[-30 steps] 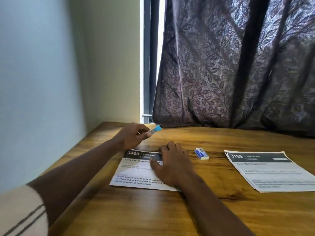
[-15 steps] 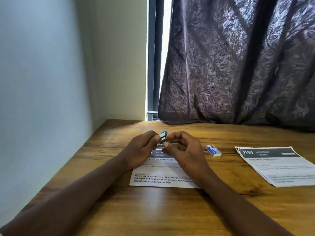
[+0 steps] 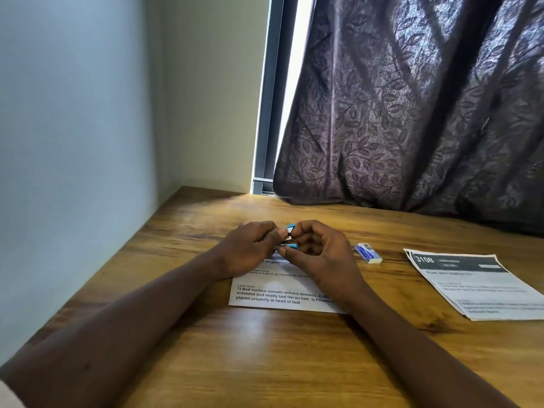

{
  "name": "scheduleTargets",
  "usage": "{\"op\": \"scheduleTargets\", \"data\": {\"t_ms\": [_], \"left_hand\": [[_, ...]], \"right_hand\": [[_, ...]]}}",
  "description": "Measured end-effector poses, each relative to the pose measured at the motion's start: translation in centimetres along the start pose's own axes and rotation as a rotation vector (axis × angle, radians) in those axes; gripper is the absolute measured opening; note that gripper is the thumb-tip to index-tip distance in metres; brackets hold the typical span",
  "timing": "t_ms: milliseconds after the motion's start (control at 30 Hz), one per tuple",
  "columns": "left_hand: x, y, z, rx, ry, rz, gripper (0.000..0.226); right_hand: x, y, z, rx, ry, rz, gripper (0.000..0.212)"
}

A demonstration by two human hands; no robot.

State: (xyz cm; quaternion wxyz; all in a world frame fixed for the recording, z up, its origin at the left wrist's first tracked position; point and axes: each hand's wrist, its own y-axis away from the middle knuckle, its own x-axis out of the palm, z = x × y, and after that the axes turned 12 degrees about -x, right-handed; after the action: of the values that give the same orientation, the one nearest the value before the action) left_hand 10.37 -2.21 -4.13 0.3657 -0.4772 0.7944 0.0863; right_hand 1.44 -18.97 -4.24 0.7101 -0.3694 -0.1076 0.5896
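A small blue stapler [image 3: 290, 237] with a metal middle is held open between both hands above a printed sheet [image 3: 279, 295] on the wooden table [image 3: 265, 363]. My left hand [image 3: 250, 248] pinches its left side with thumb and fingers. My right hand [image 3: 321, 251] grips its right side, fingers curled round the blue ends. Most of the stapler and the sheet's heading are hidden by my hands.
A small blue and white box [image 3: 368, 252] lies on the table right of my hands. A stack of printed sheets [image 3: 477, 284] headed 3108 lies at the right. A dark leaf-patterned curtain [image 3: 412, 113] hangs behind; a wall [image 3: 73, 142] borders the table's left side.
My right hand lifted off the sheet and joined my left hand on the blue stapler, which now stands opened between them. The view has shifted slightly.
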Motion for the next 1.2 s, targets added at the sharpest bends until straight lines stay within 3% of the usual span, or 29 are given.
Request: {"op": "scheduleTargets", "data": {"t_ms": [267,400,600,800,967,1200], "left_hand": [[0.1,0.1,-0.5,-0.077,0.034,0.057,0.033],[-1.0,0.0,-1.1,-0.218,0.308,0.115,0.039],[-1.9,0.6,-1.4,-0.171,0.227,0.232,0.031],[-3.9,0.7,-0.8,-0.129,0.067,0.111,0.007],[-5.0,0.4,0.8,-0.077,-0.091,0.002,0.005],[-5.1,0.2,1.0,-0.161,-0.129,0.017,0.008]], "right_hand": [[-0.2,0.1,0.5,0.025,0.047,-0.003,0.027],[0.4,0.7,1.0,0.041,0.047,0.063,0.028],[0.3,0.4,0.7,0.041,0.068,-0.061,0.026],[0.0,0.3,0.0,-0.014,0.578,0.171,0.045],[-0.5,-0.2,-0.6,0.158,0.839,0.464,0.078],[-0.6,-0.5,-1.1,0.05,1.002,0.483,0.069]]}}
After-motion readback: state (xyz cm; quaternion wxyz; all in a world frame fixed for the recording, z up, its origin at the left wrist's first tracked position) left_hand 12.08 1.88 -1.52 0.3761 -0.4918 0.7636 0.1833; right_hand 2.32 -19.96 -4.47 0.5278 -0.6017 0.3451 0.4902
